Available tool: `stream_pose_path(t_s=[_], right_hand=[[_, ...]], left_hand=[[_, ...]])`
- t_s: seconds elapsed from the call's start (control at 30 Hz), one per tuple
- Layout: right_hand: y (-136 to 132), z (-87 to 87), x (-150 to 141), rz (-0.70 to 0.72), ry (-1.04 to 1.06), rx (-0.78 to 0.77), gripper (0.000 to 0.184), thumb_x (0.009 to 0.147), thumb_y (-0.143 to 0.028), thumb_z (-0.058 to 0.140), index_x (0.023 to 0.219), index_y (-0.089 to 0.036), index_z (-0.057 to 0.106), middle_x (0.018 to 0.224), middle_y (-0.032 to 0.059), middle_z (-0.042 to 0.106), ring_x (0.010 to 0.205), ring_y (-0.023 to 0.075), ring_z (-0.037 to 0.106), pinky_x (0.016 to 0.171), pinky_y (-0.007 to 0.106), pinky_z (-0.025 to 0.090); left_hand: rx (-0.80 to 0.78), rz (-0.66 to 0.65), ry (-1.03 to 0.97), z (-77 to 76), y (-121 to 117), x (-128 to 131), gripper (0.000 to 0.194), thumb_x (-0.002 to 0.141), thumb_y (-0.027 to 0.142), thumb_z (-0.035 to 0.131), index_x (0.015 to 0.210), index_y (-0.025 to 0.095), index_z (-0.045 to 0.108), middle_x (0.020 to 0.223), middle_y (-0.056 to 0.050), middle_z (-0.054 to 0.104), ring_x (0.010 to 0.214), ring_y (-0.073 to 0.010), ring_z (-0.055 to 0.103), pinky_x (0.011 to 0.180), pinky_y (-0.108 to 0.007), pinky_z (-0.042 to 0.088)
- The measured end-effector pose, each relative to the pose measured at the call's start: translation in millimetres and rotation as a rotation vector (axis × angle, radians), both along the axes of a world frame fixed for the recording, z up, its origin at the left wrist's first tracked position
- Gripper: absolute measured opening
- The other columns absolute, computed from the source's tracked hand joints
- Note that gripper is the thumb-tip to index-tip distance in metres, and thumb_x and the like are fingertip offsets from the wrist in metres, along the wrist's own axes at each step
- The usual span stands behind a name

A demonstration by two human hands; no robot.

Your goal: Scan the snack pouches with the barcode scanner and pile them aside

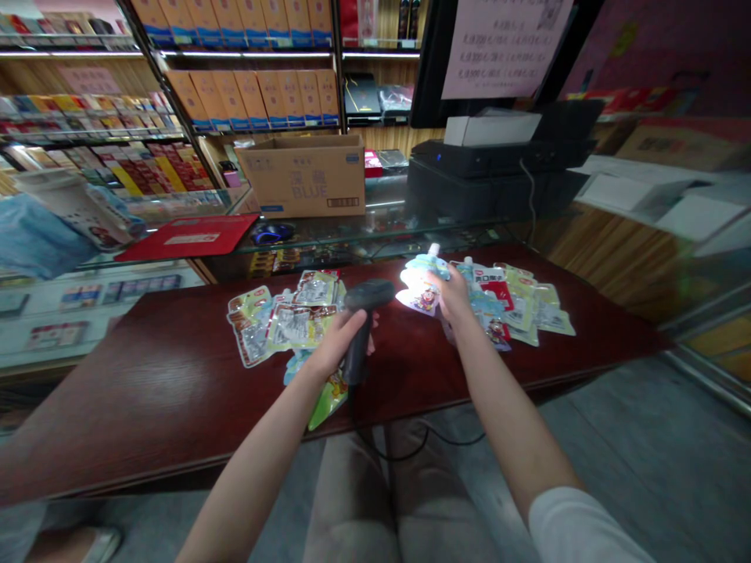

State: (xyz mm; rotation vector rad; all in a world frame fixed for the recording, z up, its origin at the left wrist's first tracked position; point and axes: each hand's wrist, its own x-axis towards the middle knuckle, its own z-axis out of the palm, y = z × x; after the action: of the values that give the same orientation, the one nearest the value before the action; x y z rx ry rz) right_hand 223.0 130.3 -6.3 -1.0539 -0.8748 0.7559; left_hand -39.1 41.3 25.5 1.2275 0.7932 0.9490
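Note:
My left hand (339, 342) is wrapped round the handle of a black barcode scanner (368, 301), whose head points toward the right. Its light falls on a spouted pouch (421, 283) with a white cap, held up by my right hand (450, 291). The pouch is pale blue and white with a cartoon figure near its bottom. Flat snack packets (290, 324) lie in a pile left of the scanner. Partly under my left forearm is a green pouch (327, 400). Right of my right hand, more packets (519, 301) and pouches overlap, some hidden behind it.
The dark red table (193, 375) spans the front, with the scanner's cable hanging below its edge. Behind it stand a glass counter, an open cardboard box (310, 176), a red mat (193, 236), a blue mouse (272, 232) and a black printer (498, 172). Stocked shelves line the back.

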Motion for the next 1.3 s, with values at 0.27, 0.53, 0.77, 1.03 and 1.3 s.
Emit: stream_pose_path(t_s=[0.27,0.53,0.77,1.03,1.3], right_hand=[[-6,2.9,0,-0.019,0.001,-0.012,0.047,0.053,-0.042,0.086,0.091,-0.021,0.067,0.085,0.0005,0.073,0.084,0.0229,0.067,0.085,0.041,0.056],[-2,6.9,20,-0.152,-0.139,0.01,0.038,0.065,-0.047,0.074,0.093,-0.024,0.061,0.093,0.0042,0.068,0.089,0.0244,0.064,0.09,0.043,0.054],[-4,19.8,98,-0.497,-0.498,-0.097,0.048,0.066,-0.033,0.067,0.11,-0.021,0.052,0.114,0.0123,0.062,0.105,0.0284,0.06,0.101,0.049,0.046],[-10,16.0,141,-0.566,-0.67,-0.305,0.046,0.07,-0.029,0.061,0.115,-0.018,0.052,0.115,0.0168,0.061,0.106,0.0325,0.059,0.101,0.053,0.043],[-14,7.3,144,-0.527,-0.827,-0.46,0.031,0.085,-0.037,0.052,0.103,-0.014,0.062,0.115,0.0216,0.063,0.117,0.0365,0.054,0.109,0.058,0.032]], left_hand=[[-0.012,-0.026,-0.018,-5.0,-1,-1,0.077,0.069,0.078,0.068,0.105,0.01,0.064,0.057,0.0,0.062,0.046,-0.0145,0.059,0.041,-0.023,0.042],[-0.036,-0.038,-0.015,7.7,-9,-5,0.074,0.07,0.077,0.068,0.104,0.011,0.065,0.065,-0.005,0.068,0.048,-0.0147,0.061,0.046,-0.025,0.045],[-0.009,-0.038,-0.018,12.7,-16,-6,0.072,0.07,0.077,0.069,0.101,0.013,0.066,0.067,-0.005,0.069,0.048,-0.0144,0.06,0.047,-0.026,0.046],[0.041,-0.025,0.028,18.9,-20,-8,0.072,0.068,0.079,0.067,0.099,0.014,0.066,0.059,-0.003,0.064,0.045,-0.0149,0.057,0.044,-0.025,0.042],[0.059,0.086,-0.036,15.5,-25,-21,0.071,0.069,0.081,0.064,0.096,0.016,0.066,0.049,-0.002,0.06,0.041,-0.0157,0.054,0.042,-0.026,0.04]])
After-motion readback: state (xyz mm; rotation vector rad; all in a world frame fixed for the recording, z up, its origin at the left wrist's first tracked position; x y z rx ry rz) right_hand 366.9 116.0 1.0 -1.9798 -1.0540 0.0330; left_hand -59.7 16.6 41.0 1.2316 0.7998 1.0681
